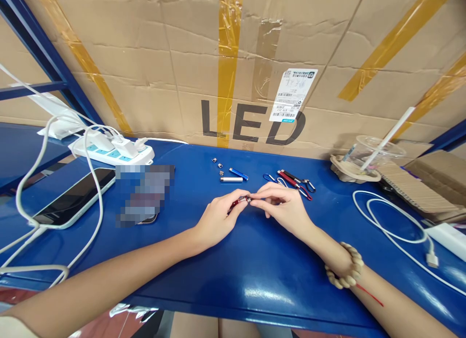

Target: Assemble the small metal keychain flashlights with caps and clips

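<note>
At frame centre, the left hand (218,219) pinches a small red tube (238,201), fingers closed on it. The right hand (284,204) meets it at the tube's tip, fingertips (257,197) closed on the end. Just above lie a white tube (231,179), a blue tube (239,173) and clips (294,181) on the blue table (255,270).

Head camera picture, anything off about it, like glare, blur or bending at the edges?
In the head view: white glare streaks on the blue table near its front edge; a pixelated block hides something beside the phone; wide-angle distortion bows the blue frame and the cardboard box; both hands and the small red tube are sharp.
</note>
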A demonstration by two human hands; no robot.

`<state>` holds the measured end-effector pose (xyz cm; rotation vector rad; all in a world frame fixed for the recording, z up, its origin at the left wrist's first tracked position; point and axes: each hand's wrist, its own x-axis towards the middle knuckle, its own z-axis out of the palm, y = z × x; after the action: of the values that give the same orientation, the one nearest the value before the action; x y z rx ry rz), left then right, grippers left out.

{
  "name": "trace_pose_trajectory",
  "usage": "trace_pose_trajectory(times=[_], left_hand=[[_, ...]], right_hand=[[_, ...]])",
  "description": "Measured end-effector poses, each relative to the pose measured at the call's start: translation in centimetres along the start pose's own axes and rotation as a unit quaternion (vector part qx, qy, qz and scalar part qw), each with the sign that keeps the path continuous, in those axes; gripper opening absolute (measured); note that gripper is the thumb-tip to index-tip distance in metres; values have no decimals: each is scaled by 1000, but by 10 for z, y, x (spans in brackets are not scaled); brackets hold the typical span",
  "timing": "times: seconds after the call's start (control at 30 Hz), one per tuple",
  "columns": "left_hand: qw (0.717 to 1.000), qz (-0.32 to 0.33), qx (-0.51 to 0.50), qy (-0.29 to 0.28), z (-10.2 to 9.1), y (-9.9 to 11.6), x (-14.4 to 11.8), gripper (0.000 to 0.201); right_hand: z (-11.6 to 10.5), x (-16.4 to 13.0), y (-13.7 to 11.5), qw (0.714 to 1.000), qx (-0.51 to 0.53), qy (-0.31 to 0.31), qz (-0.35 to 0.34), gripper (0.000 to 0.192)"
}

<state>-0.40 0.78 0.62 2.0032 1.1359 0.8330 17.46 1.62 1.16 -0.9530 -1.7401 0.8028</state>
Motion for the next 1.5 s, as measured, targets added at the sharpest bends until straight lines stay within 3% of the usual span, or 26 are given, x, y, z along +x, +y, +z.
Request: trace_pose_trajectory(times=[1.07,1.3,1.5], left_hand=[[1000,-7,-1,-16,-1,0,0,25],[1000,-10,-13,-18,-1,-2,0,25],[999,3,-13,-40,0,-4,-1,26]], right_hand=[[0,0,6,997,68,-20,18,10],[-6,3,3,998,39,-55,-3,5],[-8,2,3,998,30,-44,-29,7]])
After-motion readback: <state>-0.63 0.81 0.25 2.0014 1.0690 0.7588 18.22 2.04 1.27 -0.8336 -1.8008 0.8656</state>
